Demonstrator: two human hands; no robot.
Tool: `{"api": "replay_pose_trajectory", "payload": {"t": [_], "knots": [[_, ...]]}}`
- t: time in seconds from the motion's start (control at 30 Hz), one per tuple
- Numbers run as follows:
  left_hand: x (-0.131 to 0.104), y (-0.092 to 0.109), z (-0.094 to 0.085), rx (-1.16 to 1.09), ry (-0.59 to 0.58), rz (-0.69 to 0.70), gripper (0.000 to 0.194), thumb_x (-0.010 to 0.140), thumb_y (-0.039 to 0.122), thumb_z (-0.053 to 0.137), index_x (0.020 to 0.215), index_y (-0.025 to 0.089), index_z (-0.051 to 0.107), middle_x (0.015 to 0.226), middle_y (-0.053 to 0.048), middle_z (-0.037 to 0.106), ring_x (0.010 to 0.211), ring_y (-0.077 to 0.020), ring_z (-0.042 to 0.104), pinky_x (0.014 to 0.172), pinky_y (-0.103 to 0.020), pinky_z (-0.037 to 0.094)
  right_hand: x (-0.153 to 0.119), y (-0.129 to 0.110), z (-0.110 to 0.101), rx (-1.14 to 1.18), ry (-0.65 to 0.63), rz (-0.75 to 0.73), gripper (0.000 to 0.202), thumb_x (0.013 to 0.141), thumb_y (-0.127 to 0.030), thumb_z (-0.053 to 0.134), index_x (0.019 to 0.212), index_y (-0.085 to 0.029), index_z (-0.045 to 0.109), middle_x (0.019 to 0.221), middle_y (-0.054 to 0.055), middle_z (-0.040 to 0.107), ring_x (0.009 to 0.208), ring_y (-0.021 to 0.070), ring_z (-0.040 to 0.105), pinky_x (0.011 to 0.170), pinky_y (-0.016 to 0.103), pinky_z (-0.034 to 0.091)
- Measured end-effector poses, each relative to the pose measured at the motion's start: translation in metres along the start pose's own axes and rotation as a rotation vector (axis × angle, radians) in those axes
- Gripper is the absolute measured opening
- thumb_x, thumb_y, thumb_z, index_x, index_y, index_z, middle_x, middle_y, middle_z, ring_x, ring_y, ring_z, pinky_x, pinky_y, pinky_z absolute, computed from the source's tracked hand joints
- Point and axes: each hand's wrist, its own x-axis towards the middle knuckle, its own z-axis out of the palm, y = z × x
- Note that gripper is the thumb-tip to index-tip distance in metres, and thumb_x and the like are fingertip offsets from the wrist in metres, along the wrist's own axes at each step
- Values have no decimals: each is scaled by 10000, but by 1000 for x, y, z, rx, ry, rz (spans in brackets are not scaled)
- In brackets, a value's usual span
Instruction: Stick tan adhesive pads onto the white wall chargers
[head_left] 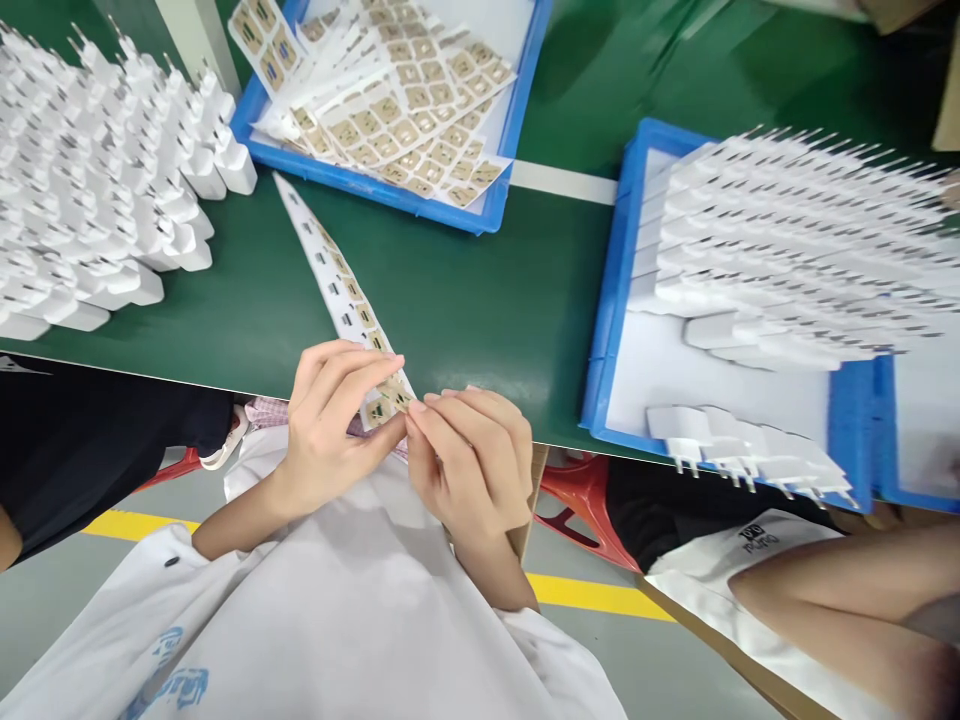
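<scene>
A long white sheet (334, 270) with rows of tan stickers slants across the green table, its near end raised at the table's front edge. My left hand (330, 425) is closed on that near end, thumb below and fingers above. Beside it, my right hand (476, 450) has thumb and fingertips pinched at a tan sticker (394, 395) near the sheet's right edge. The two hands' fingertips almost meet. Part of the sticker is hidden behind the fingers.
A blue tray (375, 190) of sticker sheets lies behind the hands. White plug-like pieces (112, 190) stand crowded at left. At right, another blue tray (611, 330) holds rows of white pieces with metal pins (780, 240). People sit on both sides; one person's arm (855, 590) shows at right.
</scene>
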Motion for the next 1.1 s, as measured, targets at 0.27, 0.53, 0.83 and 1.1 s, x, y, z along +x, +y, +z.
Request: {"api": "replay_pose_trajectory", "payload": {"t": [0.27, 0.53, 0.83, 1.1], "knots": [[-9, -1, 2, -48, -3, -21, 316, 940, 168, 703, 1248, 225, 668, 1057, -43, 814, 1038, -213, 738, 878, -352, 655, -4, -1, 9, 43, 11, -22, 152, 932, -58, 627, 989, -181, 696, 830, 57, 746, 853, 189, 701, 791, 334, 604], [-15, -3, -2, -232, -62, -80, 365, 1012, 187, 586, 1373, 238, 572, 1248, -80, 782, 1305, -235, 697, 1021, -396, 650, -3, 2, 9, 191, -20, 63, 94, 1032, -243, 601, 1065, -214, 685, 891, 65, 744, 861, 198, 708, 776, 341, 595], [-17, -9, -1, -303, -99, -74, 405, 1038, 384, 605, 1416, 261, 523, 1277, -109, 769, 1392, -284, 642, 1185, -527, 526, -8, 7, 10, 570, -29, 313, 169, 1008, -187, 617, 1123, -271, 708, 936, 38, 773, 801, 191, 715, 658, 344, 572], [-14, -14, 0, -353, -101, -102, 392, 993, 356, 677, 1355, 251, 571, 1239, -99, 780, 1290, -262, 711, 1168, -478, 540, -14, 18, 7, 561, -29, 453, 140, 993, -198, 626, 1048, -277, 728, 887, 17, 755, 776, 188, 699, 652, 349, 556]]}}
